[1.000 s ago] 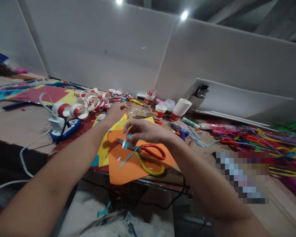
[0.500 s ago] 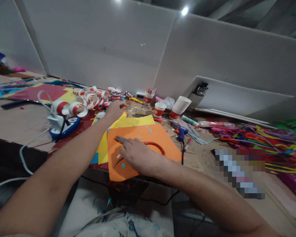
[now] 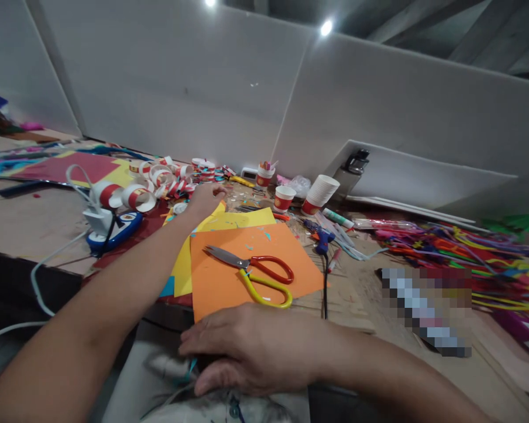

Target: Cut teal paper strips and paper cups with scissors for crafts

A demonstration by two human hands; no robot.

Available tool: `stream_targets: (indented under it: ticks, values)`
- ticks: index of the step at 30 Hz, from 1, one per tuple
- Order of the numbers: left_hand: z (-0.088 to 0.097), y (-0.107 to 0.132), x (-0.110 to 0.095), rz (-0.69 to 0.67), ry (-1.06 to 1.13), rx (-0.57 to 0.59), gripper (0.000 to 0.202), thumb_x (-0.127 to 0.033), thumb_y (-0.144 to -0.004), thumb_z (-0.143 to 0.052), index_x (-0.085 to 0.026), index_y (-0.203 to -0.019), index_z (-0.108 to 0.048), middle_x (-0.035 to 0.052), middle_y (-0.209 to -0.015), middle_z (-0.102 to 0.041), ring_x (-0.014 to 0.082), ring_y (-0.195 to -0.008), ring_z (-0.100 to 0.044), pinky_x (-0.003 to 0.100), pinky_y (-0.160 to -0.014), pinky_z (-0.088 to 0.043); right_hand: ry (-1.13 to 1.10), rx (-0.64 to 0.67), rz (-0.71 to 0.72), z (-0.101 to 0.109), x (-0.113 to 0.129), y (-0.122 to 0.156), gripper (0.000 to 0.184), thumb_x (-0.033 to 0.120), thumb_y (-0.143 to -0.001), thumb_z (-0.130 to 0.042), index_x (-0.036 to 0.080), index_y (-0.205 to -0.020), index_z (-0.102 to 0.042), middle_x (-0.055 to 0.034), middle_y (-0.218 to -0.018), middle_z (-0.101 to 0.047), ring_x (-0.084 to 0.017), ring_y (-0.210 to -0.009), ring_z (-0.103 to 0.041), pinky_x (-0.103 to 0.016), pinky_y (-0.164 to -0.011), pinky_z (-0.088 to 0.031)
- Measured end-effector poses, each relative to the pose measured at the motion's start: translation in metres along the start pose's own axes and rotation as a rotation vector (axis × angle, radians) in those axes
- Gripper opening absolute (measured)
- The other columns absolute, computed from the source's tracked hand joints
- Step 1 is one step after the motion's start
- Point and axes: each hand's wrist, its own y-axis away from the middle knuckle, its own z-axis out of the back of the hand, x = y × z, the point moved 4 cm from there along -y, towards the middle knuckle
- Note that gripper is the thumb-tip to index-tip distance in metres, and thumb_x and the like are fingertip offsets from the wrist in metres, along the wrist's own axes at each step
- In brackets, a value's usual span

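My left hand [image 3: 206, 200] rests past the far left edge of the yellow paper [image 3: 247, 217], its fingers loosely bent and slightly apart, with nothing seen in them. In front of the table's near edge, above my lap, my right hand [image 3: 251, 346] has its fingers stretched out and the thumb apart below. Scissors [image 3: 244, 264] with one red and one yellow handle lie on the orange paper [image 3: 291, 247], just beyond my right hand. Small blue scraps [image 3: 268, 236] dot the orange paper. Another blue scrap [image 3: 191, 369] shows by my right fingertips.
Paper-cup rings [image 3: 161, 176] and a blue-and-white power strip [image 3: 126, 229] lie to the left. Behind the papers stand a paper cup [image 3: 284, 200] and a stack of cups [image 3: 321, 194]. A blue glue gun [image 3: 322, 238] and many pipe cleaners [image 3: 449, 247] are right.
My right hand has moved off the orange paper, toward me and over the table's near edge, uncovering the scissors. My left hand has stayed in place.
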Motion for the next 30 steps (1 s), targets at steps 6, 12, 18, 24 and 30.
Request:
stream_targets:
  ticks: [6,12,18,24,30]
  values:
    - [-0.004,0.000,0.001,-0.030,-0.013,0.007,0.023,-0.022,-0.083,-0.056,-0.018,-0.093,-0.076,0.0075,-0.094,-0.076,0.0203,-0.087,-0.068,0.030,-0.084,-0.050,0.168,-0.519,-0.695,0.056,-0.098,0.028,0.022,0.023,-0.093,-0.054,0.016,-0.107,-0.069,-0.0102,-0.110,-0.071,-0.021,-0.099,-0.066,-0.029,-0.087,-0.048]
    - [-0.007,0.002,-0.004,-0.038,-0.004,0.047,0.023,-0.021,-0.082,-0.055,-0.019,-0.093,-0.076,0.0066,-0.093,-0.076,0.0199,-0.085,-0.068,0.030,-0.082,-0.051,0.344,-0.268,-1.030,0.047,-0.181,0.034,0.014,0.012,-0.083,-0.062,0.009,-0.093,-0.071,-0.0225,-0.101,-0.070,-0.030,-0.097,-0.066,-0.034,-0.081,-0.048]
    - [-0.011,0.005,-0.011,-0.101,-0.007,0.077,0.022,-0.021,-0.082,-0.056,-0.022,-0.090,-0.076,0.0047,-0.093,-0.077,0.0195,-0.085,-0.068,0.031,-0.083,-0.051,0.301,-0.325,-0.923,0.040,-0.175,0.026,0.023,0.003,-0.080,-0.056,0.016,-0.093,-0.071,-0.0110,-0.094,-0.073,-0.021,-0.084,-0.066,-0.027,-0.069,-0.047]
    - [-0.012,0.008,-0.018,-0.163,-0.007,0.083,0.022,-0.020,-0.083,-0.056,-0.021,-0.091,-0.076,0.0049,-0.095,-0.077,0.0191,-0.087,-0.069,0.030,-0.084,-0.051,0.361,-0.601,-0.882,0.095,-0.183,0.049,0.023,0.014,-0.091,-0.047,0.016,-0.095,-0.070,-0.0061,-0.095,-0.071,-0.015,-0.084,-0.062,-0.024,-0.073,-0.044]
    - [-0.012,0.011,-0.028,-0.193,-0.015,0.107,0.024,-0.018,-0.083,-0.055,-0.023,-0.091,-0.077,0.0042,-0.097,-0.076,0.0200,-0.089,-0.069,0.032,-0.087,-0.052,0.569,-0.876,-1.089,0.153,-0.210,0.101,0.031,0.017,-0.093,-0.041,0.011,-0.103,-0.070,-0.0150,-0.104,-0.066,-0.022,-0.098,-0.058,-0.032,-0.089,-0.041]
